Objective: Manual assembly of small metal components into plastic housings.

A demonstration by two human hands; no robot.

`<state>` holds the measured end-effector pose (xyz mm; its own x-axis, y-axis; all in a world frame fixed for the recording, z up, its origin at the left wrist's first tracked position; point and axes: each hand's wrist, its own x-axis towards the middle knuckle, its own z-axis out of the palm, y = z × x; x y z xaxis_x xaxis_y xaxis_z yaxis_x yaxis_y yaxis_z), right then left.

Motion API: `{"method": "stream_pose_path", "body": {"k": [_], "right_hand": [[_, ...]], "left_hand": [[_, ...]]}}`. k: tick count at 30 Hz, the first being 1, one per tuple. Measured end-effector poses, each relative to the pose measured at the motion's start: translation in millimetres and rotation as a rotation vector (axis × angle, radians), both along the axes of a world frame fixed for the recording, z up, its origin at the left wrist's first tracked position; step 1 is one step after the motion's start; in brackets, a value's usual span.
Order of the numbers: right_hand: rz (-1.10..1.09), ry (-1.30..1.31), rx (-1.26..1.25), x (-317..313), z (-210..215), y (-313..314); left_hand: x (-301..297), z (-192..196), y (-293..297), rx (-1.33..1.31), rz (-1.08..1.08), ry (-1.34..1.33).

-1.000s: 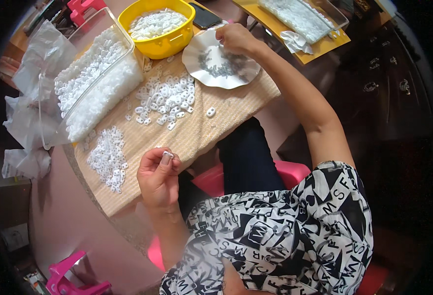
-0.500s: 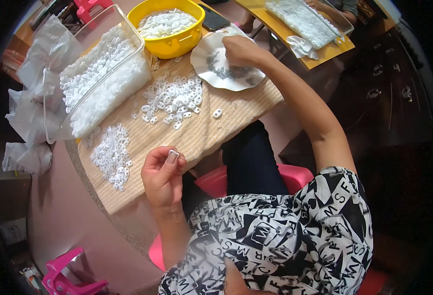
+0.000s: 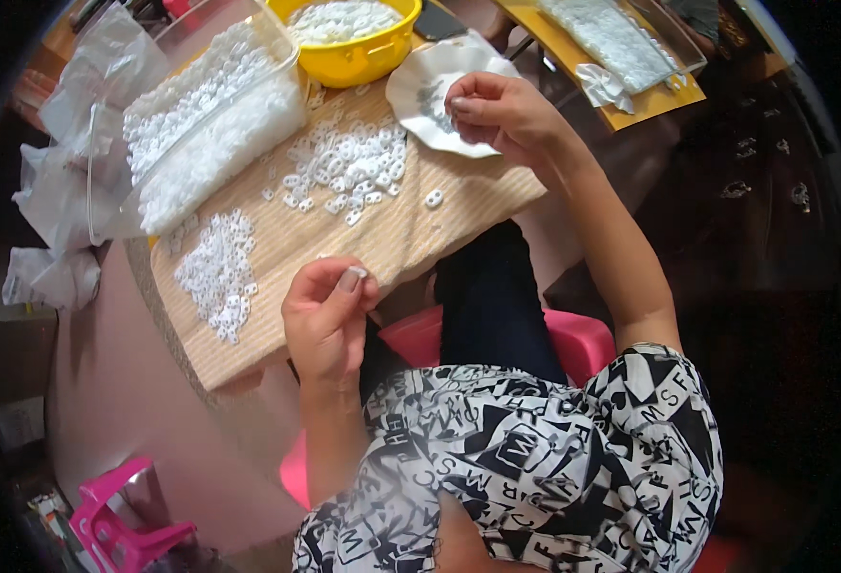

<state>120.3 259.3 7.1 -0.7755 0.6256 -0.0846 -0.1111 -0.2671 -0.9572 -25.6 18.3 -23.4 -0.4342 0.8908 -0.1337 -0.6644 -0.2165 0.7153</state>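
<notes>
My left hand point(image 3: 330, 310) is raised over the near edge of the cloth-covered table, thumb and fingers pinched on a small white plastic piece point(image 3: 357, 273). Over the right rim of a white wavy-edged plate point(image 3: 411, 69) hovers my right hand point(image 3: 508, 116), its thumb and fingertips pressed together; what they hold is too small to make out. Small dark grey bits point(image 3: 430, 99) lie in the plate, partly hidden by that hand. Two piles of white two-holed plastic pieces rest on the cloth, one in the middle point(image 3: 349, 164) and one at the left point(image 3: 215, 277). A single piece point(image 3: 434, 198) lies apart.
A clear plastic bin point(image 3: 220, 124) full of white pieces stands at the far left, beside a yellow basin point(image 3: 358, 59) holding more. A dark phone point(image 3: 437, 21) lies behind the plate. Plastic bags point(image 3: 101, 72) hang at the left. Another table point(image 3: 645, 110) stands far right.
My right hand has lifted out of the plate and drawn back slightly toward me and to the right. The left hand keeps its pinch on the white piece. The whole view has shifted slightly.
</notes>
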Motion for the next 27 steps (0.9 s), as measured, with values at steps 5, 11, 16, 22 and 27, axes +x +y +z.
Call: {"method": "stream_pose_path", "body": {"k": [5,11,16,22,27], "right_hand": [[0.124,0.131,-0.287,-8.0,4.7,-69.1],[0.039,0.052,-0.253,-17.6,-0.3,-118.1],[-0.016,0.04,-0.079,-23.4,-1.1,-147.0],[-0.015,0.031,-0.116,-25.9,5.8,-154.3],[-0.048,0.007,0.002,-24.3,7.5,-153.5]], "left_hand": [[6.9,6.2,-2.2,0.008,0.028,0.011],[8.7,13.3,-5.7,0.019,0.03,0.045],[9.9,13.9,-9.2,0.02,0.026,0.057],[12.5,13.1,-8.3,0.036,0.022,0.093],[13.4,13.0,-8.3,0.045,0.024,0.098]]}}
